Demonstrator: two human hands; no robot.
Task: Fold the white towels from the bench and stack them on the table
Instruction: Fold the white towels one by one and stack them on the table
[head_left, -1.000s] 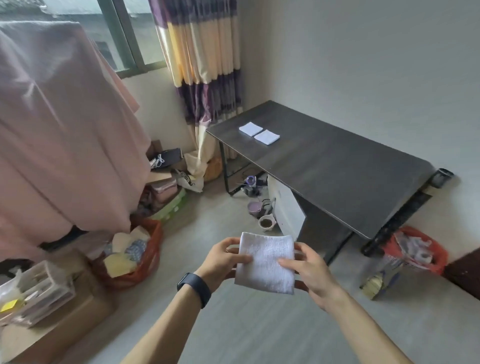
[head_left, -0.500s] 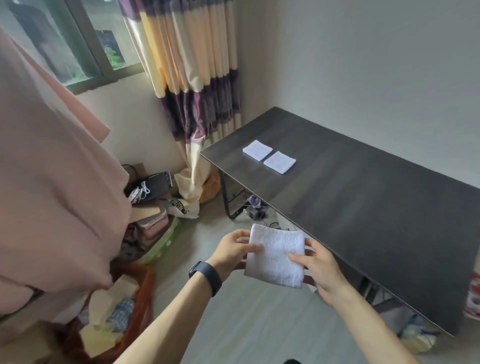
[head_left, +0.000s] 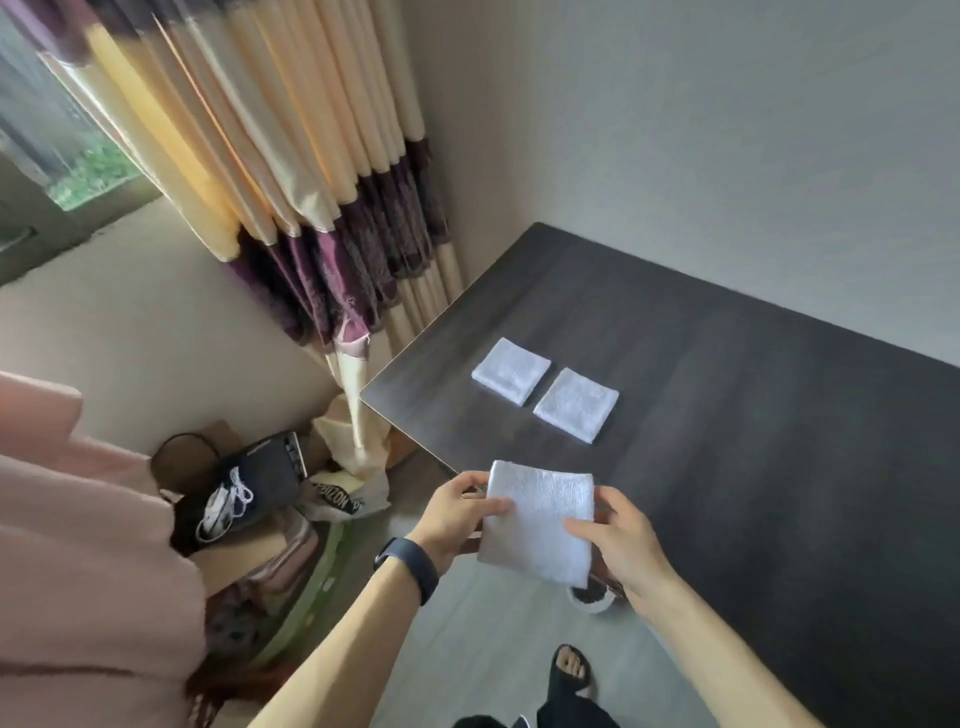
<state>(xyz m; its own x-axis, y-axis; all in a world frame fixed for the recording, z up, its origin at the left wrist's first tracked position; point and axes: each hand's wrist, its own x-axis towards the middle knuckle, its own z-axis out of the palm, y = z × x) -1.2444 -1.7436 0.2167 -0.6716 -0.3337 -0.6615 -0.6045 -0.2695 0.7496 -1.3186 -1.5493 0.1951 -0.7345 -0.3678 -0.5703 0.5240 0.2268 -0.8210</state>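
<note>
A: What is nearest the camera?

B: A sandalled foot (head_left: 570, 670) is showing on the floor, just below the hands. Above it, two bare forearms are reaching forward. The left wrist is wearing a dark band (head_left: 408, 569).

A: What are the hands doing?

B: Both are holding one folded white towel (head_left: 537, 519) in the air. The left hand (head_left: 454, 512) is pinching its left edge, thumb on top and fingers curled underneath. The right hand (head_left: 621, 545) is gripping the right edge the same way. The towel is hanging between the two thumbs, not touching anything.

A: And beyond the fingers?

B: The dark table (head_left: 753, 441) is lying just past the fingertips; its near edge is almost under the towel. Further out, well beyond the fingers, two folded towels are lying side by side, not stacked: a left towel (head_left: 511, 370) and a right towel (head_left: 576, 404), close but apart. Beyond the left hand, a striped curtain (head_left: 291, 182) is hanging by a window.

A: Which step is this?

B: Folding looks finished; this seems to be the carry to the table. The next move probably calls for reaching forward past the edge, lowering the towel squarely onto one of the lying towels, then letting both thumbs go without disturbing the fold.
</note>
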